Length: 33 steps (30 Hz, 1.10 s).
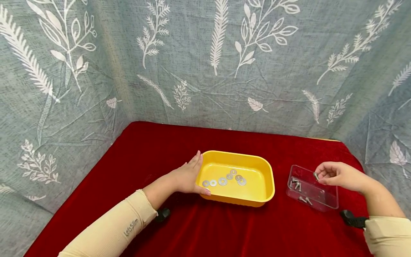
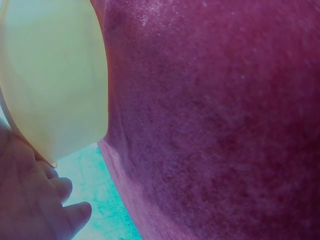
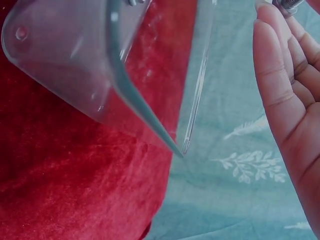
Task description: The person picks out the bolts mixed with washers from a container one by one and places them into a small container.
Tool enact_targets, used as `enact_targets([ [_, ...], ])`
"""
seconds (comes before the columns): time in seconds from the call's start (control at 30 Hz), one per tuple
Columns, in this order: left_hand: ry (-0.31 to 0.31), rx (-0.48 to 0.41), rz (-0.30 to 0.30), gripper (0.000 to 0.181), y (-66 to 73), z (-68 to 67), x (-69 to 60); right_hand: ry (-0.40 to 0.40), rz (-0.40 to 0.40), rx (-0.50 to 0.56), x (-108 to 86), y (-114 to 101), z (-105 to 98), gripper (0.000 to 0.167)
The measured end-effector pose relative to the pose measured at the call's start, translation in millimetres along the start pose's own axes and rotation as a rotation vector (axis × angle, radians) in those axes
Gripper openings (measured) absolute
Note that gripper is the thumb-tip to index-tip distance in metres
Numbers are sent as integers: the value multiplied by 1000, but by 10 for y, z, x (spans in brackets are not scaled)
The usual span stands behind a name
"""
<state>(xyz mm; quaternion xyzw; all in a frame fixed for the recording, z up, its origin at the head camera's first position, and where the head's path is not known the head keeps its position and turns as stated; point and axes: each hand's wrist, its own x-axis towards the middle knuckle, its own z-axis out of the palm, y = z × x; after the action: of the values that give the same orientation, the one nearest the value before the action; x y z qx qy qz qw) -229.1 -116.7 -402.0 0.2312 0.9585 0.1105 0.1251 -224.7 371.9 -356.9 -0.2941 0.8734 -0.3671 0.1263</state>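
A yellow plastic bin (image 1: 253, 199) stands at the middle of the table, with several flat metal washers (image 1: 222, 181) lying on its floor. My left hand (image 1: 183, 178) rests against the bin's left end, fingers fairly straight and the thumb by the front left corner. In the left wrist view the bin's outer wall (image 2: 55, 80) shows beside the fingers. Over the clear plastic box (image 1: 316, 192) on the right, my right hand (image 1: 337, 175) pinches a short bolt (image 1: 316, 176) between thumb and fingers. Several more bolts (image 1: 297, 185) lie in that box.
Dark red cloth (image 1: 154, 150) covers the table. Grey-blue curtains (image 1: 199, 89) with white leaf prints hang behind it and at both sides. A black strap (image 1: 353, 218) is on the right wrist, and another black piece (image 1: 163, 215) shows by the left forearm.
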Motion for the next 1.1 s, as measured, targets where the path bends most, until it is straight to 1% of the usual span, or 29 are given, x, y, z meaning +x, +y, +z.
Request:
enact_targets([
  [0.2, -5, -22, -7, 126, -3, -2, -7, -43, -1, 20, 33, 22, 11, 13],
  [0.37, -4, -21, -21, 126, -13, -6, -15, -63, 4, 36, 69, 24, 15, 15],
  [0.47, -4, -25, -26, 125, -17, -7, -19, -81, -8, 55, 86, 15, 3, 15],
  [0.63, -1, -28, -17, 125, -2, -12, -28, -93, -14, 62, 93, -36, -17, 17],
  [0.73, 5, -2, -6, 125, 2, -20, -25, -91, -12, 50, 108, -91, -22, 19],
  [0.83, 10, 40, -4, 124, -1, -27, -10, -69, -28, 5, 148, -159, -28, 19],
  [0.93, 3, 77, -18, 125, 12, -39, -6, -21, -34, -71, 210, -241, -30, 18],
  [1.03, -10, 92, -28, 124, 50, -65, -20, 71, 7, -179, 287, -340, -27, 16],
  [1.1, -12, 101, -24, 123, 72, -93, -40, 125, 40, -253, 352, -406, -23, 15],
])
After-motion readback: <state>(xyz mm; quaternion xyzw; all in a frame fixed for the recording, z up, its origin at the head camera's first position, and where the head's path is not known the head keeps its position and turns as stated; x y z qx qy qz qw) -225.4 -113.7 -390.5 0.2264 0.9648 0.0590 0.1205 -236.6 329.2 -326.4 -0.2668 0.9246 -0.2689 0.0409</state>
